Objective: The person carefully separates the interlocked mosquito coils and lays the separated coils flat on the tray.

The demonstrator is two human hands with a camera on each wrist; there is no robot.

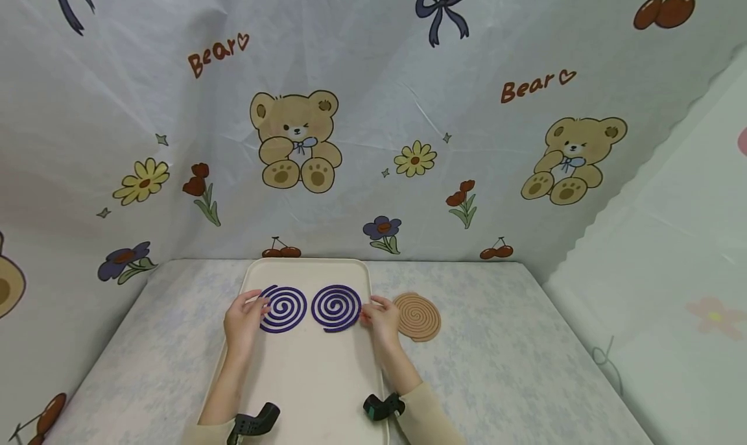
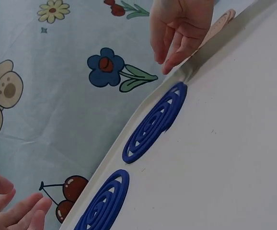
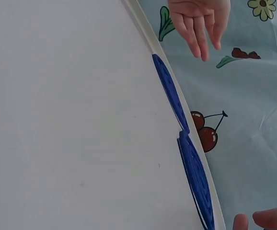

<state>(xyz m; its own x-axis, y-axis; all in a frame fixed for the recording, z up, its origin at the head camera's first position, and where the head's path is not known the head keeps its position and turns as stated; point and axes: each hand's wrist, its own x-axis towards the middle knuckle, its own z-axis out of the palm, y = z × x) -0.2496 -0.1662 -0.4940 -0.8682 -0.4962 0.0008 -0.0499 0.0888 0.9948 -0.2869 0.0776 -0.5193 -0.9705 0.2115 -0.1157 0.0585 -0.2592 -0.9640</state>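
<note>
Two dark blue spiral coils lie flat, side by side, near the far end of a cream tray (image 1: 309, 380). My left hand (image 1: 242, 318) is at the outer side of the left coil (image 1: 284, 309), its fingertips overlapping the rim in the head view. By the outer edge of the right coil (image 1: 336, 307) is my right hand (image 1: 382, 318). Both hands hold nothing, and their fingers are loosely extended, as the left wrist view shows of the right hand (image 2: 181, 33) and the right wrist view of the left hand (image 3: 201, 26).
A tan, tightly wound spiral coil (image 1: 420, 316) lies on the pale marbled table (image 1: 496, 367), right of the tray and partly behind the right hand. A cloth printed with bears (image 1: 300, 143) hangs at the back. Black wrist cameras (image 1: 257, 421) sit over beige sleeves.
</note>
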